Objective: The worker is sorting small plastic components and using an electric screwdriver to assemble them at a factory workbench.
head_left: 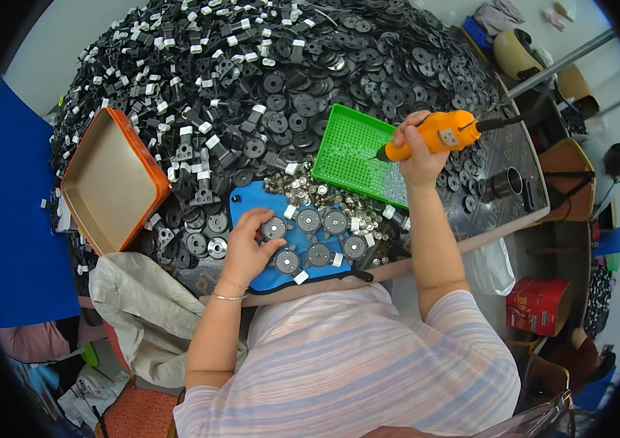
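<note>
My right hand [421,159] is wrapped around an orange electric screwdriver [450,131]. The dark tip of this tool points down and left over a green perforated basket [328,150], where small silvery screws [395,182] lie in the near right part. On a blue mat [251,196], my left hand [246,247] has its thumb and fingers curled around a black round disc [274,228]. Several similar discs with metal centres sit beside it in two rows, such as a front one [319,255]; white-tipped pieces stick out from some of them.
A large heap of black parts with white tips [200,73] and black discs [368,44] covers the table's far side. An orange-rimmed tray [151,157] stands left. Small metal pieces [301,191] lie beyond the mat. A dark metal cup [503,185] is at right.
</note>
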Demonstrator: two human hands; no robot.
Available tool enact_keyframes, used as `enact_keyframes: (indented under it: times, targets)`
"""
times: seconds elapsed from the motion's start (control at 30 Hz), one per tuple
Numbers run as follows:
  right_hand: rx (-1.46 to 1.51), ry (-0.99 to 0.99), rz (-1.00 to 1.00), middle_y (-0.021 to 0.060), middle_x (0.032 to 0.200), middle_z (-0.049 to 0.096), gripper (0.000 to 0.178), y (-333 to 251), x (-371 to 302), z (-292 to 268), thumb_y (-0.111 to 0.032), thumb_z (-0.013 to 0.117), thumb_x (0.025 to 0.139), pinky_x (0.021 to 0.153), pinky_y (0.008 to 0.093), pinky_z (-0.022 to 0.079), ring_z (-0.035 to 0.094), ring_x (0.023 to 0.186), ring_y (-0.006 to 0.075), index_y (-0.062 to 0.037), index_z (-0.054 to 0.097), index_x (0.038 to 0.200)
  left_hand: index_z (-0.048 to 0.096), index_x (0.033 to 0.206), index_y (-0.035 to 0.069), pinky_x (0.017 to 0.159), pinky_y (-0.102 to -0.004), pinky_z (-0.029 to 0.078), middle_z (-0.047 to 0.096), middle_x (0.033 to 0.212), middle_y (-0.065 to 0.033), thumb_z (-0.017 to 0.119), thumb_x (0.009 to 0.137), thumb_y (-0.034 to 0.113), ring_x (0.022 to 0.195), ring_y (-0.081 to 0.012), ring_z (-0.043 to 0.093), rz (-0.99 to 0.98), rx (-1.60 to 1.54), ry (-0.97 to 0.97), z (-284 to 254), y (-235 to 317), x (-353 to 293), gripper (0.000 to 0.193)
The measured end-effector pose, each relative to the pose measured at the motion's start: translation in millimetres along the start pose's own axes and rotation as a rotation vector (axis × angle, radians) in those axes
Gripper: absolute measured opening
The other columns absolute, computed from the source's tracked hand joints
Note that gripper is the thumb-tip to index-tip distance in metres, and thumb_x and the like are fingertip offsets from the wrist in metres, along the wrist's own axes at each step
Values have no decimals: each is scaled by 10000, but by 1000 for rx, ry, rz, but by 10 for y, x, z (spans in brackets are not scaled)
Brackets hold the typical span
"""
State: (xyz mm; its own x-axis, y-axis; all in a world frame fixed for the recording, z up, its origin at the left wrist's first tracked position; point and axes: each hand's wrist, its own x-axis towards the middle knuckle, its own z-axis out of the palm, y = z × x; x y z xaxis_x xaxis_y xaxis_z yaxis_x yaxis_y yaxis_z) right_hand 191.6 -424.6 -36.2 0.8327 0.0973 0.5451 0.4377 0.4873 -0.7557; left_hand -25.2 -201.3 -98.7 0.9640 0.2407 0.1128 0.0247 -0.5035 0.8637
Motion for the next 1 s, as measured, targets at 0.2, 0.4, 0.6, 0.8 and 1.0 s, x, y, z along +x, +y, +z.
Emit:
enact_keyframes:
  times: [0.2,0.4,0.6,0.8,1.0]
  targets:
    - [-9,-20,24,105,840,535,138,-82,53,49,28,570,799,602,294,460,540,621,167,-9,512,919,587,1113,12,693,-251,514,575,1152,-91,808,629,44,830,-163,595,-27,7,-23,-17,4,-2,533]
    - [298,-167,25,118,870,513,155,-417,-66,444,-27,590,806,593,280,474,550,619,164,8,513,936,582,1108,8,645,-275,492,581,1102,-109,793,645,64,708,-187,557,-13,-6,4,-25,41,-24,512]
    - [260,-549,217,123,879,513,263,-347,-566,1030,-148,704,795,571,289,488,580,621,169,-8,527,930,577,1140,22,665,-297,496,558,1141,-126,777,675,83,779,-237,589,-39,-35,-16,-6,72,-15,510]
    - [229,-691,252,123,892,522,202,-202,-708,1329,-57,676,773,596,262,489,572,659,159,-8,547,920,574,1141,29,681,-308,501,558,1131,-124,768,672,66,835,-267,598,35,-21,19,16,-17,-40,509]
    - [56,-798,138,117,885,528,198,-134,-681,1363,-49,673,750,624,233,488,549,730,143,-24,553,906,571,1135,39,745,-338,495,555,1138,-129,772,669,91,954,-303,581,20,-11,21,22,-28,-39,510]
